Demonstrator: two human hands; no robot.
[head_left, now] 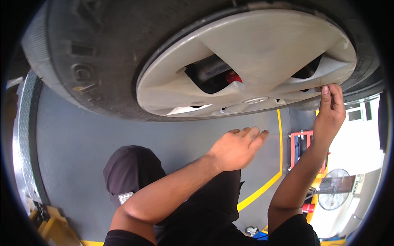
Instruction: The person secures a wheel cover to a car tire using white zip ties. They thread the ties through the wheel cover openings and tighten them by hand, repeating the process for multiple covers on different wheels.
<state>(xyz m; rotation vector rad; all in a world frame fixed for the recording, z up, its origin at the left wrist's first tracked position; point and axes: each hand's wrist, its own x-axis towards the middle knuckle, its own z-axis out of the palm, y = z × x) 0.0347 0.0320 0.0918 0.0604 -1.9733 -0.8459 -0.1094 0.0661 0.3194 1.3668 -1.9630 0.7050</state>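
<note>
A silver wheel cover (262, 53) fills the upper middle, set in a black tyre (94, 53) whose lower side faces me. My right hand (331, 102) reaches up to the cover's right edge. Its thumb and fingers pinch that edge, with the fingertips partly hidden against it. My left hand (238, 147) hovers below the cover, apart from it. Its fingers are loosely bent, one stretches to the right, and I see nothing held in them. Through an opening in the cover a red part (233, 76) shows.
Grey floor (74, 135) with a yellow line (280, 143) lies below. At the right are a red-framed cart (301, 141) and a standing fan (334, 189). A metal tread-plate edge (28, 135) runs along the left, with a yellow object (59, 229) near the lower corner.
</note>
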